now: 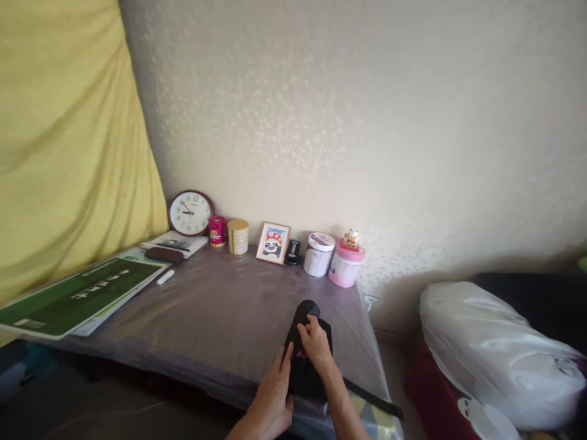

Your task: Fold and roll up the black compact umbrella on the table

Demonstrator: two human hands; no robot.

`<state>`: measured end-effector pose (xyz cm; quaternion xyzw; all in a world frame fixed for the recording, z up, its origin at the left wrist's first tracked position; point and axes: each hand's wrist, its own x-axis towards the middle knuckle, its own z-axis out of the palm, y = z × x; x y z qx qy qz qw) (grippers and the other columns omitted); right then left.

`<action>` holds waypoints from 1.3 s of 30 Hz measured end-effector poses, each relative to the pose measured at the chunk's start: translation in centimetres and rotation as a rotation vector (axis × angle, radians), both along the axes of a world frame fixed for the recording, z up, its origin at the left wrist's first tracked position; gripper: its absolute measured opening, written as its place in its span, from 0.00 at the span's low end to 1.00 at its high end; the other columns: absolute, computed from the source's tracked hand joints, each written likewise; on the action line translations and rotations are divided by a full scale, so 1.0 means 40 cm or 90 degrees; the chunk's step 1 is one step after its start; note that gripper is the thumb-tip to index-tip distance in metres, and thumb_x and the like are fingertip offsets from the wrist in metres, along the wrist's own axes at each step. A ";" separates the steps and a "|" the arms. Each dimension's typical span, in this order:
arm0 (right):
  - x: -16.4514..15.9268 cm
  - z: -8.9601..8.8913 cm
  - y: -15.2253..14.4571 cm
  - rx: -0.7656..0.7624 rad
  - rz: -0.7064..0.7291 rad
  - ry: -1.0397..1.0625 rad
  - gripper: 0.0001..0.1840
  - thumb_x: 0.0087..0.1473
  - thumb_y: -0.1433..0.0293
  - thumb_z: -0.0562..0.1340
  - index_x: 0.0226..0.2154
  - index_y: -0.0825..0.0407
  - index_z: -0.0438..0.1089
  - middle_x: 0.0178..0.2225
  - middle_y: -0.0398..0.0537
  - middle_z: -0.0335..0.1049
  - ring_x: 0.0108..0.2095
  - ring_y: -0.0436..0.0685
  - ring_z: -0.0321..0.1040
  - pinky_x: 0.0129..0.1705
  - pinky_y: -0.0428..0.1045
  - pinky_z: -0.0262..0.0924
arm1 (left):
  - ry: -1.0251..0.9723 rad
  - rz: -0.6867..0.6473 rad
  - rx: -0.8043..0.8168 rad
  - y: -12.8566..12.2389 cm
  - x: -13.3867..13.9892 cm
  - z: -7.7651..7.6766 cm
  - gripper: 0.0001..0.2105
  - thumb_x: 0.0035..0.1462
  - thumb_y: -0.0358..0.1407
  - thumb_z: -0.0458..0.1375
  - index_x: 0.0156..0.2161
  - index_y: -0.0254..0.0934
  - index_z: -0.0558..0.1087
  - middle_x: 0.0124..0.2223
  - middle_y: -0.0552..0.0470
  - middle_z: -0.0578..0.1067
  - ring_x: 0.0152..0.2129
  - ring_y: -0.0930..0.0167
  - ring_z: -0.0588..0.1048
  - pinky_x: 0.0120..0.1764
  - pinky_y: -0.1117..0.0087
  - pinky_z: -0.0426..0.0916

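A black bag (306, 374) lies near the front right of the covered table, its rounded end pointing toward the wall. From it a black strap (375, 397) trails to the right, over the table's corner. My left hand (274, 391) grips the bag's near left side, with the fingers lying along it and the thumb low. Over the bag's upper part is my right hand (315, 339), its fingers curled and pressed together on the black material. Whatever small part those fingers pinch is hidden.
Along the wall stand a clock (190, 212), a pink tin (217, 231), a yellow-lidded can (238, 238), a picture frame (273, 243) and two tubs, white (318, 258) and pink (345, 269). A green board (82, 296) lies left. White plastic bag (495, 354) stands right, off the table (206, 318).
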<state>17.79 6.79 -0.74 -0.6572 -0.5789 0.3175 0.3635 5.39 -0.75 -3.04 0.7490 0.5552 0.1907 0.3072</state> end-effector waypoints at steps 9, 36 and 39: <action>-0.003 0.002 -0.004 0.081 -0.010 -0.097 0.19 0.53 0.70 0.53 0.48 0.60 0.62 0.23 0.44 0.71 0.23 0.53 0.71 0.26 0.44 0.60 | -0.033 0.000 0.040 -0.002 -0.009 -0.020 0.45 0.38 0.20 0.50 0.63 0.28 0.34 0.65 0.40 0.44 0.61 0.68 0.49 0.60 0.68 0.48; -0.028 0.044 0.040 -0.012 0.113 -0.109 0.14 0.55 0.73 0.51 0.39 0.55 0.70 0.22 0.44 0.72 0.23 0.49 0.70 0.25 0.41 0.59 | 0.033 -0.018 0.077 -0.022 -0.035 -0.005 0.41 0.47 0.22 0.48 0.62 0.47 0.33 0.64 0.45 0.48 0.60 0.64 0.51 0.57 0.63 0.54; -0.031 0.044 0.046 -0.047 0.131 -0.081 0.14 0.53 0.74 0.52 0.40 0.56 0.69 0.19 0.42 0.69 0.17 0.48 0.67 0.19 0.41 0.57 | 0.037 -0.017 0.068 -0.020 -0.036 -0.008 0.41 0.47 0.23 0.49 0.63 0.46 0.35 0.64 0.45 0.48 0.60 0.64 0.52 0.57 0.64 0.54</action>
